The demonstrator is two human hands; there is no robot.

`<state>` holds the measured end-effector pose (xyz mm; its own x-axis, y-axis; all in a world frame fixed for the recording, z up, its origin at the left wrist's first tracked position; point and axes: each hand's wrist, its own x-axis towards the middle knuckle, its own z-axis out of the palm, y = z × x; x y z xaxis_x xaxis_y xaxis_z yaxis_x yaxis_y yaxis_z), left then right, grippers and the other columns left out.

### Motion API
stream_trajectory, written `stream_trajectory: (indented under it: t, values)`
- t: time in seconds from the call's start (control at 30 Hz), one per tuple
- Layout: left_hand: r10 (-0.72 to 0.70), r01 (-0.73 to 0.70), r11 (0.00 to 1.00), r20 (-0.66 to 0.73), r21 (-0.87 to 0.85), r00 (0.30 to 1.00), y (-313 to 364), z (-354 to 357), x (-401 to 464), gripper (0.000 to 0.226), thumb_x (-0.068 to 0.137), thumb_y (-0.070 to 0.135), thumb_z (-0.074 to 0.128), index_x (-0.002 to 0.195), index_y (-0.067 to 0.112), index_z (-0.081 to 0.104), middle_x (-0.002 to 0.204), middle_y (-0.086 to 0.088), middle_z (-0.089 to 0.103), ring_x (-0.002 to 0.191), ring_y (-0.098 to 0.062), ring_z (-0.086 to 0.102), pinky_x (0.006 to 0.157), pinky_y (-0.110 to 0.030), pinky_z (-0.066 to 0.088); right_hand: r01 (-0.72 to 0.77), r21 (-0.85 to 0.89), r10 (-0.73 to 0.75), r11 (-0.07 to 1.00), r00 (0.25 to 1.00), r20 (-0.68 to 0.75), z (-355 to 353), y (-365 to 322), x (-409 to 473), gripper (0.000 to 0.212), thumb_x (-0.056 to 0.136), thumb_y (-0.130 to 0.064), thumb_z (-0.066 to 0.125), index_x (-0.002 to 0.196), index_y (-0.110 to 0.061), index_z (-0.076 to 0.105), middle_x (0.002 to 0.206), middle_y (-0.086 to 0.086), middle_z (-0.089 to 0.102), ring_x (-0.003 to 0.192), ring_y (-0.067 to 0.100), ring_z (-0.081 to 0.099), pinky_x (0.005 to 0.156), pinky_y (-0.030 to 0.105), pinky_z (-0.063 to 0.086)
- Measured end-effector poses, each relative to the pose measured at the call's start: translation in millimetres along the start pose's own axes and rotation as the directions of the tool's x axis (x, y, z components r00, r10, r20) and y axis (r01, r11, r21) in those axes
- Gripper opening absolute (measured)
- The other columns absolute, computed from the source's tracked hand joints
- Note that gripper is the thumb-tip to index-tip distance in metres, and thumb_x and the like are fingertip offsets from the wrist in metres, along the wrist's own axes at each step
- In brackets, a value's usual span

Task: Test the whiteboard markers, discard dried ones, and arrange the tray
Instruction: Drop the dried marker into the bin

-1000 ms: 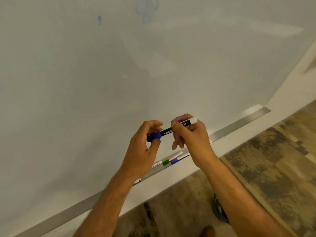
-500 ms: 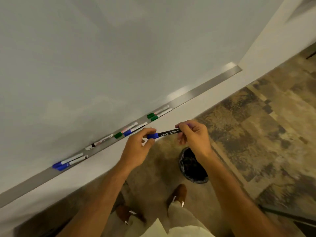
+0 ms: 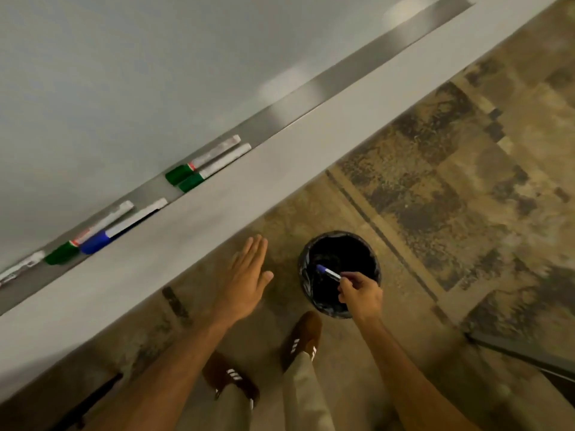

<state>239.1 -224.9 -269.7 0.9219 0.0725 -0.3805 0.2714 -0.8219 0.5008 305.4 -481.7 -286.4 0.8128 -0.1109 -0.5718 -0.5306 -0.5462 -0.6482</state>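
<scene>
My right hand [image 3: 361, 293] pinches a blue-capped marker [image 3: 328, 273] by its end, holding it over the mouth of a round black-lined bin [image 3: 370, 253] on the floor. My left hand [image 3: 247, 276] is flat and empty, fingers extended, left of the bin and below the wall. On the metal tray [image 3: 311, 110] under the whiteboard [image 3: 124, 73] lie two green-capped markers [image 3: 205, 164] side by side, a blue-capped marker [image 3: 123, 227] beside another green-capped one [image 3: 90, 234], and a white marker [image 3: 21, 265] at the far left.
A white wall band [image 3: 217, 213] runs below the tray. The floor [image 3: 451, 181] has mottled brown tiles. My two brown shoes [image 3: 303, 337] stand just below the bin. A dark object's edge [image 3: 522, 356] shows at the right.
My view tilted down from the board to the floor. My left hand let go of the blue-capped marker and spread flat; my right hand carried the marker down over the bin.
</scene>
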Motion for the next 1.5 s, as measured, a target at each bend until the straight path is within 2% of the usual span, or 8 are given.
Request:
stream_trajectory:
  t: [0.07, 0.23, 0.4, 0.77, 1.03, 1.2, 1.4, 1.5]
  values:
    - [0.050, -0.053, 0.993, 0.031, 0.107, 0.998, -10.3, 42.0, 25.7, 0.069, 0.101, 0.048, 0.027, 0.155, 0.021, -0.008, 0.161, 0.006, -0.017, 0.147, -0.010, -0.020, 0.120, -0.033, -0.005, -0.019, -0.052, 0.018, 0.998, 1.000, -0.024, 21.2, 37.7, 30.6, 0.017, 0.094, -0.021, 0.060, 0.106, -0.018, 0.072, 0.079, 0.002, 0.072, 0.064, 0.009, 0.069, 0.050, 0.012, 0.049]
    - [0.090, -0.123, 0.967, 0.151, 0.223, 0.984, -36.5, 140.8, 73.6, 0.070, 0.099, 0.050, 0.017, 0.154, 0.019, -0.014, 0.160, 0.003, -0.022, 0.147, -0.014, -0.023, 0.120, -0.035, -0.006, -0.095, -0.153, 0.093, 0.984, 0.995, -0.020, 75.1, 129.3, 98.4, 0.026, 0.093, -0.025, 0.063, 0.115, -0.014, 0.071, 0.090, 0.004, 0.072, 0.074, 0.017, 0.068, 0.067, 0.036, 0.058]
    - [0.082, -0.140, 0.955, 0.219, 0.261, 0.972, -61.1, 202.9, 104.3, 0.069, 0.099, 0.051, 0.012, 0.153, 0.018, -0.016, 0.160, 0.001, -0.021, 0.147, -0.016, -0.022, 0.121, -0.038, -0.005, -0.103, -0.215, 0.111, 0.971, 0.993, 0.028, 112.5, 191.1, 137.0, 0.025, 0.096, -0.023, 0.061, 0.118, -0.015, 0.070, 0.096, -0.002, 0.065, 0.078, 0.013, 0.061, 0.069, 0.027, 0.048]
    - [0.075, -0.105, 0.975, 0.152, 0.196, 0.985, -77.8, 227.7, 140.6, 0.068, 0.102, 0.053, 0.018, 0.154, 0.020, -0.013, 0.159, 0.004, -0.021, 0.148, -0.014, -0.019, 0.118, -0.037, -0.009, -0.073, -0.287, 0.098, 0.955, 0.992, 0.077, 141.0, 208.7, 169.7, 0.038, 0.094, -0.034, 0.063, 0.130, -0.020, 0.063, 0.118, 0.007, 0.067, 0.106, 0.026, 0.063, 0.087, 0.038, 0.052]
    - [0.071, -0.076, 0.991, 0.043, 0.108, 0.997, -42.7, 126.3, 85.5, 0.067, 0.102, 0.054, 0.017, 0.154, 0.024, -0.012, 0.162, 0.008, -0.015, 0.148, -0.009, -0.016, 0.120, -0.033, -0.008, 0.265, -0.297, -0.236, 0.917, 0.963, 0.130, 108.3, 103.3, 94.0, 0.040, 0.096, -0.030, 0.061, 0.135, -0.023, 0.058, 0.116, -0.007, 0.066, 0.107, 0.011, 0.060, 0.090, 0.031, 0.052]
    - [0.007, -0.017, 0.996, -0.120, -0.086, 0.993, -9.9, 7.6, 21.4, 0.065, 0.099, 0.058, 0.025, 0.155, 0.031, 0.007, 0.161, 0.011, 0.016, 0.148, -0.007, 0.012, 0.119, -0.022, 0.010, 0.509, -0.306, -0.470, 0.805, 0.861, 0.197, 71.3, -17.4, 15.6, 0.035, 0.093, -0.023, 0.065, 0.127, -0.024, 0.064, 0.093, -0.014, 0.061, 0.088, 0.004, 0.057, 0.080, 0.023, 0.049]
    - [-0.065, 0.013, 0.990, -0.371, -0.140, 0.926, 25.9, -137.8, -58.6, 0.044, 0.100, 0.046, 0.040, 0.143, 0.036, 0.041, 0.141, 0.016, 0.049, 0.124, 0.011, 0.036, 0.095, 0.004, 0.023, 0.696, -0.206, -0.657, 0.688, 0.718, 0.232, 43.8, -165.9, -75.8, 0.024, 0.092, -0.015, 0.064, 0.115, -0.021, 0.071, 0.104, -0.007, 0.070, 0.089, 0.006, 0.061, 0.080, 0.026, 0.053]
    - [-0.161, 0.109, 0.984, -0.442, -0.141, 0.883, 15.3, -183.6, -88.3, 0.039, 0.101, 0.040, 0.045, 0.140, 0.035, 0.046, 0.143, 0.015, 0.049, 0.132, 0.000, 0.042, 0.101, -0.005, 0.025, 0.755, -0.190, -0.699, 0.627, 0.654, 0.291, 54.9, -212.2, -106.1, 0.024, 0.096, -0.021, 0.060, 0.117, -0.028, 0.067, 0.109, -0.011, 0.068, 0.091, 0.001, 0.060, 0.084, 0.021, 0.052]
